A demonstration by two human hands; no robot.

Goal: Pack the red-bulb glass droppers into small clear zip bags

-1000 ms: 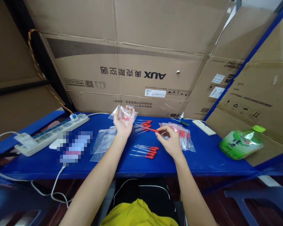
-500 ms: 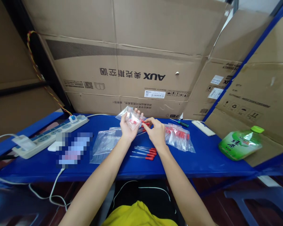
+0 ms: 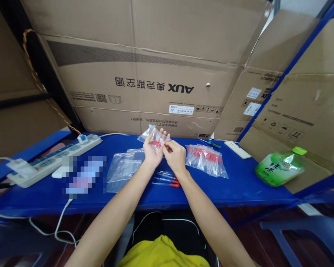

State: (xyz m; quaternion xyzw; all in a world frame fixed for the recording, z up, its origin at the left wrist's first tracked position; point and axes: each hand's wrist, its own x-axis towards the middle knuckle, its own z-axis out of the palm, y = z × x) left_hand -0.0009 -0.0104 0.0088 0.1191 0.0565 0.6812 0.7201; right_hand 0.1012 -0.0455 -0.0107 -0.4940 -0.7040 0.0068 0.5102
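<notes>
A clear zip bag [image 3: 158,138] with red bulb ends inside lies across the palm of my left hand [image 3: 151,154], which holds it between thumb and fingers. My right hand [image 3: 176,157] is closed, its thumb and fingertips pinched at the bag's lower right corner; its fingers partly hide what is there. Below the hands, several glass droppers with red rubber bulbs [image 3: 174,183] lie side by side, partly covered by my right wrist. Flat clear zip bags [image 3: 121,171] lie to the left. Right of my hands is a pile of zip bags with red-bulbed droppers inside [image 3: 206,158].
On the blue table [image 3: 228,193] are a white power strip [image 3: 58,159], a blurred-out phone [image 3: 85,176] on a cable, a green-handled screwdriver [image 3: 214,145], a white flat device [image 3: 237,149] and a green drink bottle [image 3: 280,168]. Cardboard [image 3: 156,66] walls the back.
My right hand has shifted left and closer to the bag, hiding red parts that showed beside it. The bag stays in my left hand. The view has moved slightly.
</notes>
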